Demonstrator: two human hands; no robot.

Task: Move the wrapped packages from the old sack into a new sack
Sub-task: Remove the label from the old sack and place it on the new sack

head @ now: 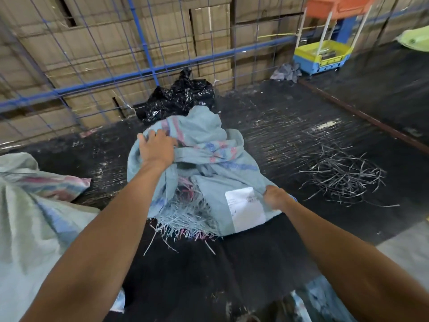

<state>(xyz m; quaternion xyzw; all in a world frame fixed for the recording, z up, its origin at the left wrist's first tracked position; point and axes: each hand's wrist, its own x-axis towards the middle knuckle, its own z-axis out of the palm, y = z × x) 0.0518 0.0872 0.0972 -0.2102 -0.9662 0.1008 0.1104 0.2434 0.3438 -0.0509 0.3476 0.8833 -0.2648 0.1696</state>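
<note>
A pale blue woven sack [204, 135] with red and blue stripes lies crumpled on the dark floor in front of me, its frayed torn end [185, 219] toward me. A white label [246, 208] is stuck on its near right side. My left hand [156, 147] presses on the sack's upper left, fingers curled into the fabric. My right hand [275, 197] pinches the sack's right edge beside the label. A black plastic-wrapped package [178, 98] sits just behind the sack. Another pale woven sack [30, 205] lies at the left.
A blue wire-mesh fence [148, 70] with stacked cardboard boxes [116, 36] behind runs along the back. A tangle of dark cut straps [343, 175] lies on the floor at right. A yellow, blue and orange toy stand [325, 49] is at the far right.
</note>
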